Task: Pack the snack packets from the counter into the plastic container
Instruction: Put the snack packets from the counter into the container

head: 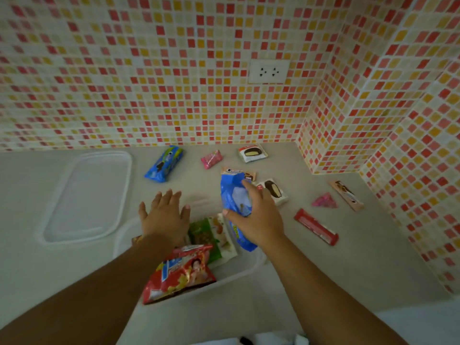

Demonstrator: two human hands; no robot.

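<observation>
Container (pixel 246 270) holds red and green packets; right hand (pixel 258 220) grips blue packet (pixel 236 195), left hand (pixel 164 217) spread

Plastic container (pixel 239 276) rim blurred; left hand (pixel 165 217) hides far wall.

The plastic container (pixel 251 266) sits at the counter's (pixel 348 270) near middle, holding several packets (pixel 181 270). Its lid (pixel 89 195) lies at ten o'clock from it. One packet (pixel 164 163) lies at twelve o'clock by the wall (pixel 174 70), with more packets (pixel 252 153) at one o'clock. At two to three o'clock lie a long bar (pixel 316 226) and a further bar (pixel 346 195).
</observation>
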